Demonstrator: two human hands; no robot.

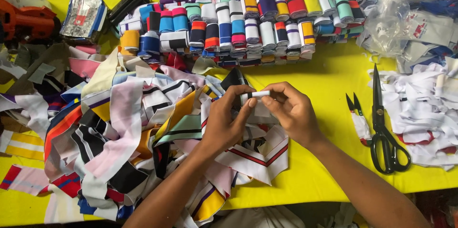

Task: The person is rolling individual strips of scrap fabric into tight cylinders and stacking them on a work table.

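My left hand (224,120) and my right hand (292,111) meet over the middle of a yellow table (329,80). Between their fingertips they pinch a small white folded fabric strip (257,95), with a black piece (234,79) just behind it. Directly under my hands lies a white collar piece with red and dark stripes (260,159). A loose heap of striped fabric pieces (129,123) in many colours spreads to the left of my left hand.
Rows of folded striped pieces (248,18) are stacked at the back. Large black scissors (384,128) and small thread snips (355,108) lie to the right, beside a pile of white scraps (424,108). Plastic bags (405,13) sit far right, an orange tool (24,20) far left.
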